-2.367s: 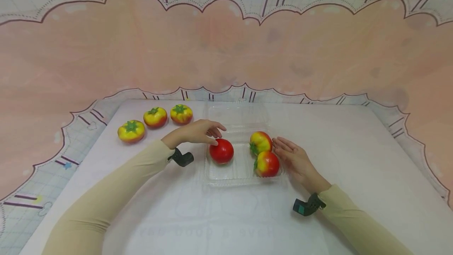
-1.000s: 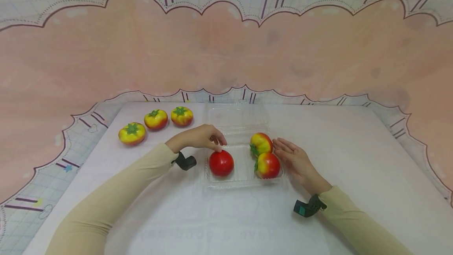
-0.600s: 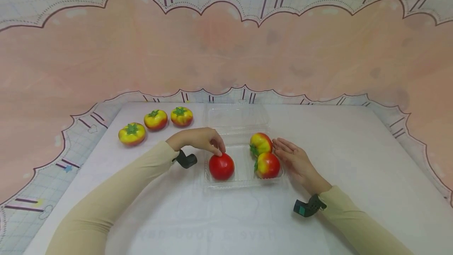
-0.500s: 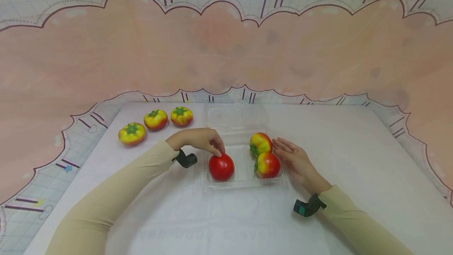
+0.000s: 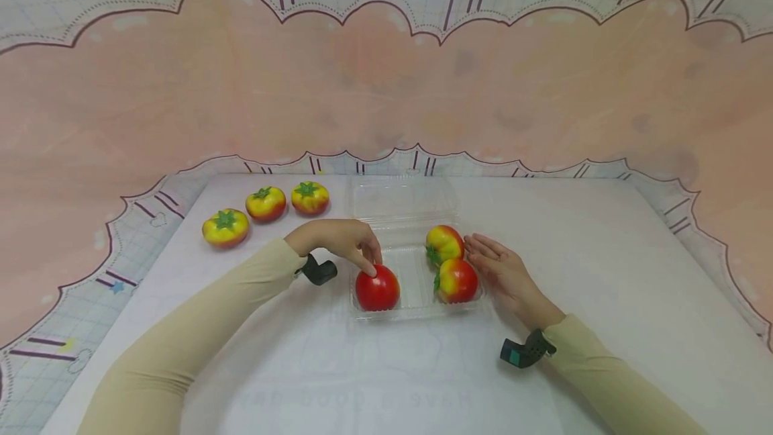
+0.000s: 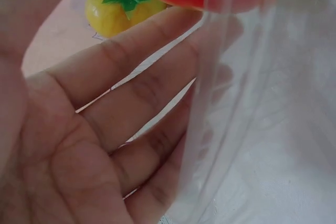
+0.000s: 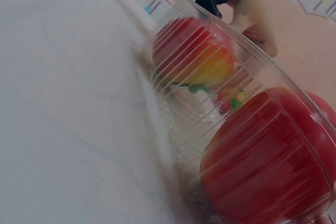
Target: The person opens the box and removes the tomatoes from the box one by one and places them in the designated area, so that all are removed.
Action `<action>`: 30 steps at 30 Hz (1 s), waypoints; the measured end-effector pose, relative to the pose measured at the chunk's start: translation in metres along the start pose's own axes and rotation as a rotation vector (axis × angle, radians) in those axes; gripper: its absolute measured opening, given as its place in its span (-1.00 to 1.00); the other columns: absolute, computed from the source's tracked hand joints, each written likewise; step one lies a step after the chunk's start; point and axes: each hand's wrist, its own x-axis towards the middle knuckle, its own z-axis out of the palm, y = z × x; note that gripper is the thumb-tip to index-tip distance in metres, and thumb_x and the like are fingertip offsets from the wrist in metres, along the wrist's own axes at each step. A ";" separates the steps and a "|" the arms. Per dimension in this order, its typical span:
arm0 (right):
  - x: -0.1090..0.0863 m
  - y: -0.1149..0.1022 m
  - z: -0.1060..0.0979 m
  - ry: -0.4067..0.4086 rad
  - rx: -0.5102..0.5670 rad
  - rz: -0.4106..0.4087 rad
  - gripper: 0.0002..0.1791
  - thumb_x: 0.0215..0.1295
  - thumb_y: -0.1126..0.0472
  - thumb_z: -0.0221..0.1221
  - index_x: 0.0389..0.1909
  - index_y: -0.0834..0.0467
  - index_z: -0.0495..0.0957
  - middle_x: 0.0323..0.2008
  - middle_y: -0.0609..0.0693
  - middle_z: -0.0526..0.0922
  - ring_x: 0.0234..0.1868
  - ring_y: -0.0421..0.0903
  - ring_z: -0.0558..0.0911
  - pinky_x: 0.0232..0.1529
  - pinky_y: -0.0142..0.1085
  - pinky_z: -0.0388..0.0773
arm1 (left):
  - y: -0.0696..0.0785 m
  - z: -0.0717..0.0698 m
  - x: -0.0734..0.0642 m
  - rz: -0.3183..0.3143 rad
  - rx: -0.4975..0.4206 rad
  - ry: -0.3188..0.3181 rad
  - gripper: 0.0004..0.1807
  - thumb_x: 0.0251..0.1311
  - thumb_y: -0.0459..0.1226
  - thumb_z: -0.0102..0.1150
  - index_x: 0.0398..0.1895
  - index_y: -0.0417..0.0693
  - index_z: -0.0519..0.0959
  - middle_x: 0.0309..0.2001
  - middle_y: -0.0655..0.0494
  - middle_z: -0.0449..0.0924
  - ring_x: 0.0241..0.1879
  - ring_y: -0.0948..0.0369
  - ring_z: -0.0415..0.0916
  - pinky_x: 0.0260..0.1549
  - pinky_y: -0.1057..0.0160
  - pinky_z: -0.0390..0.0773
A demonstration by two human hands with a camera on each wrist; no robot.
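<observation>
In the head view, a red tomato (image 5: pixel 377 288) lies in the near-left part of a clear plastic clamshell box (image 5: pixel 417 314). My left hand (image 5: pixel 344 240) reaches over the box's left side, its thumb tip on top of this tomato and its fingers behind it. The left wrist view shows the fingers (image 6: pixel 152 90) fairly straight, partly seen through plastic. Two red-yellow tomatoes, one behind (image 5: pixel 445 245) and one in front (image 5: pixel 457 280), touch each other at the box's right wall. My right hand (image 5: pixel 501 274) rests along the outside of that wall, fingers extended.
Three yellow-red tomatoes with green tops, at left (image 5: pixel 225 228), middle (image 5: pixel 266 204) and right (image 5: pixel 310 198), sit on the white table at back left. The box's open lid (image 5: pixel 403 199) lies behind it. A patterned cloth backdrop (image 5: pixel 386 86) rises behind the table.
The red tomato has moved toward the front wall of the box, my left hand following with its thumb on it. The right hand and the other tomatoes have stayed put.
</observation>
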 end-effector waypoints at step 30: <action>0.001 0.000 0.001 -0.001 -0.008 -0.011 -0.34 0.38 0.29 0.01 0.44 0.18 -0.01 0.45 0.09 0.08 0.00 -0.45 0.53 0.15 -0.49 0.39 | -0.002 0.000 -0.002 0.085 -0.188 -0.080 -0.62 0.10 -0.25 0.30 0.03 -0.07 0.59 -0.01 0.03 0.65 0.00 0.23 0.56 0.14 0.20 0.49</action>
